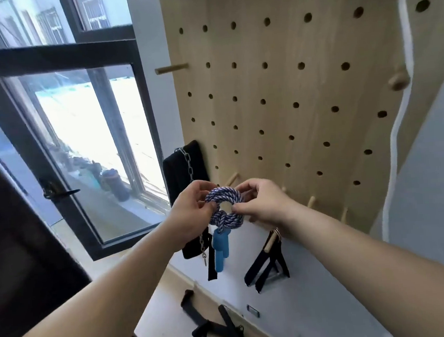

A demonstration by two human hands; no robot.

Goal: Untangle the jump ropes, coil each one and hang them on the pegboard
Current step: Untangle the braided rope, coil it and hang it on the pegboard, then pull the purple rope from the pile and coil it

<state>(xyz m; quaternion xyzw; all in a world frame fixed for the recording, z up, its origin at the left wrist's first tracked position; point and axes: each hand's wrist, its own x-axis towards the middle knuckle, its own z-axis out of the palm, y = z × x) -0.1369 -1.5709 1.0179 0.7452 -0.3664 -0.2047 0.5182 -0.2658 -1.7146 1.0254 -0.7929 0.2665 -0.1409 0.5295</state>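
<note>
Hanging step: the coiled, knotted rope point(224, 194) is held against the pegboard's point(288, 83) lower rows, with its handles point(219, 251) dangling. The left grip point(189, 208) and right grip point(260, 200) each pinch one side of the coil. Next, the loop must slip over the peg point(232, 179) just above.

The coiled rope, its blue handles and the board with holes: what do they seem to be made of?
Coiled rope: braided fibre, likely cotton or nylon; twisted blue-and-white strands show, matte. Blue handles: probably plastic or foam; smooth, even colour. Board: pale wood or plywood, faint grain, unglossed.
</note>
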